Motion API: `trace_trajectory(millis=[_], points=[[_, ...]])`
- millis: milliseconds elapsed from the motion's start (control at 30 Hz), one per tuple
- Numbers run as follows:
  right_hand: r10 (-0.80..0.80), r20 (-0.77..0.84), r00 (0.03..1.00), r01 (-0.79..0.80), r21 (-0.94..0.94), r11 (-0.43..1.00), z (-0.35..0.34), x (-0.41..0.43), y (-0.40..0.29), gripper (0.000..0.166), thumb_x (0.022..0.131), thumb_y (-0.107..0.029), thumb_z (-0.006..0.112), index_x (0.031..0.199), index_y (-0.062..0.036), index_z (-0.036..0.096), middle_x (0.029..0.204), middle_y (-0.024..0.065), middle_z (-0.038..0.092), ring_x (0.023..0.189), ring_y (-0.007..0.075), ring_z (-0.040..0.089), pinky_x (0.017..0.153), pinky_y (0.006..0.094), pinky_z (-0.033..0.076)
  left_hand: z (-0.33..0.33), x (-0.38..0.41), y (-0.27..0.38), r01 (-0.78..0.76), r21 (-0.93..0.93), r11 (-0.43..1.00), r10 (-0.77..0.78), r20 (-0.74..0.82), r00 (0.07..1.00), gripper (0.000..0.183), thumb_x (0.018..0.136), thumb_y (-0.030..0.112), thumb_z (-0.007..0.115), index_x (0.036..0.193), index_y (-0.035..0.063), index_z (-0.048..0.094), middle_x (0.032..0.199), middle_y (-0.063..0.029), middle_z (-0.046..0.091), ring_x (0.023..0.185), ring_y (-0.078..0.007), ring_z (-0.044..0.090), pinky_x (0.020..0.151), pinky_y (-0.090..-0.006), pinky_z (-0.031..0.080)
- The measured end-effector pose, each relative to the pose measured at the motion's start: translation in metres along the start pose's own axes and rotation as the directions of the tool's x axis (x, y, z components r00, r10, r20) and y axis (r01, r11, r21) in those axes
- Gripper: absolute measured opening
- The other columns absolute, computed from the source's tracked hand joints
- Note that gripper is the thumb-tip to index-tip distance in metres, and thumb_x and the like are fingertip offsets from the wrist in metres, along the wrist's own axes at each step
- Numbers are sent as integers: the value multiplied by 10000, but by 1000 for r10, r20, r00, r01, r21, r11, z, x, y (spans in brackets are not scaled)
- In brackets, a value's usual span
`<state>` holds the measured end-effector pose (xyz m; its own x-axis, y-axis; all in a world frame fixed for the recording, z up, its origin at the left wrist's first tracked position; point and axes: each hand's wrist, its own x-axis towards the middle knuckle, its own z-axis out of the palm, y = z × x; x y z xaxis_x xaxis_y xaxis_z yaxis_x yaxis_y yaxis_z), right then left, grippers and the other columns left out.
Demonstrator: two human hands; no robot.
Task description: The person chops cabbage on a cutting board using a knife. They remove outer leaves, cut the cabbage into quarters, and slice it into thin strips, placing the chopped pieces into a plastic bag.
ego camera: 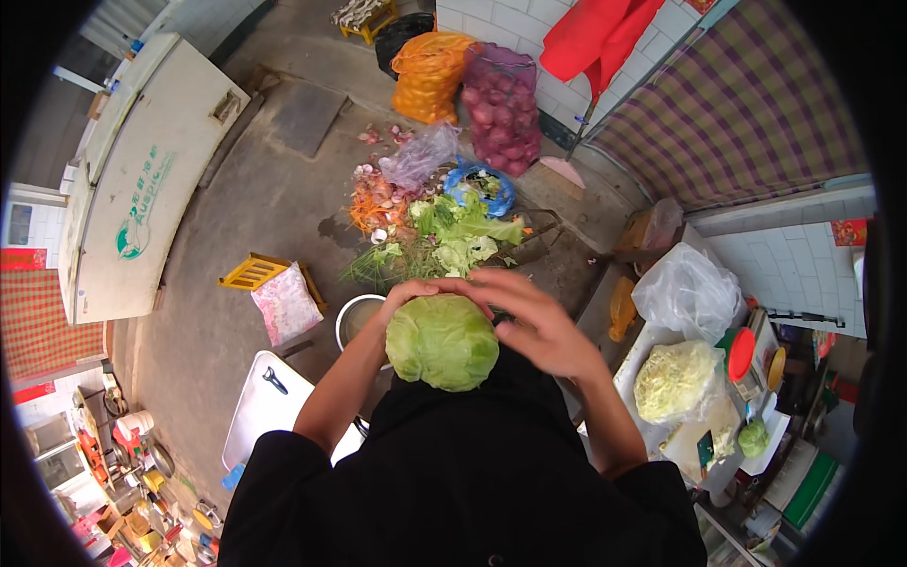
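A green cabbage head [443, 343] is held up in front of my lap. My left hand [418, 292] curves around its far left side, its fingers partly hidden behind the leaves. My right hand [542, 329] is at the cabbage's right side with fingers apart; whether its fingertips touch the leaves is unclear. Just beyond the hands, a heap of loose green leaves [460, 234] lies on the floor, with onion skins and carrot peelings [379, 198] beside it. A white-rimmed basin [340, 319] stands partly behind my left forearm.
A white table [248, 397] bearing a black peeler [274, 380] is at left, near a yellow stool [258, 271] with a cushion. At right, a counter holds bagged shredded cabbage [673, 383] and a knife [704, 450]. An onion sack [500, 106] and an orange sack [429, 78] stand ahead.
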<state>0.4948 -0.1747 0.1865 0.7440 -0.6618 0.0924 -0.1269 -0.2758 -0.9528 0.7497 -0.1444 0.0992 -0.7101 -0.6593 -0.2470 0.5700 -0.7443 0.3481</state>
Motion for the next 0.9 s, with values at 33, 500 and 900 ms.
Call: trace_trajectory(millis=[33,500,900], points=[[-24,45,999,22,40,999,9,0,1,503,904,-20,625,1405,-52,601,1524,148,513,1431,352,453,1174,445,364,-2,2,0,12,9,1000,-12,12,1000,693,874,423,576,1352,-76,532,1262,-230,649,1156,-328,664,1029,-462,518],[112,-46,993,-103,171,980,11,-7,-1,269,846,70,679,1102,-12,705,1073,90,619,979,204,602,878,337,491,0,15,8,50,142,989,-65,99,993,649,887,466,581,1261,-64,596,1201,-180,661,1104,-270,667,992,-399,526],[129,28,991,-108,730,674,-3,-31,31,144,1024,-149,647,1008,-7,626,989,126,683,922,200,647,859,329,501,-38,5,-39,-216,-274,937,259,132,957,562,961,490,458,1282,62,631,1282,-195,633,1257,-504,562,1003,-656,489]])
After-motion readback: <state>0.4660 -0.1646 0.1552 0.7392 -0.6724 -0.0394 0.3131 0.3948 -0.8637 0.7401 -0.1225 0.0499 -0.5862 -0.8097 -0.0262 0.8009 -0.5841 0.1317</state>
